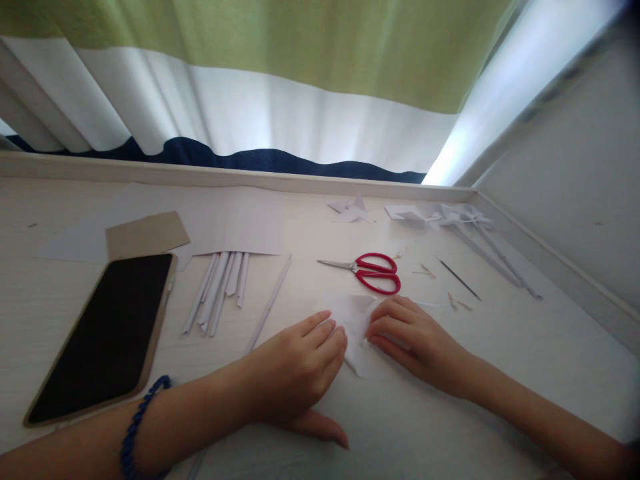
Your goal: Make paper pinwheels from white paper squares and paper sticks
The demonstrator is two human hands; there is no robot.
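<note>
A small sheet of white paper, partly folded, lies on the table between my hands. My left hand rests over its left side, fingers laid on the paper and thumb spread apart toward me. At the paper's right edge, my right hand has its fingers closed in a pinch on it; the fingertips partly hide that edge. Just beyond the paper are red-handled scissors, blades slightly parted and pointing left. A thin rolled paper stick runs under or behind my left forearm.
Several paper rolls lie beside a black phone. Behind them are white sheets and brown card. A paper pinwheel and pinwheels on sticks lie farther back. A thin dark rod lies right.
</note>
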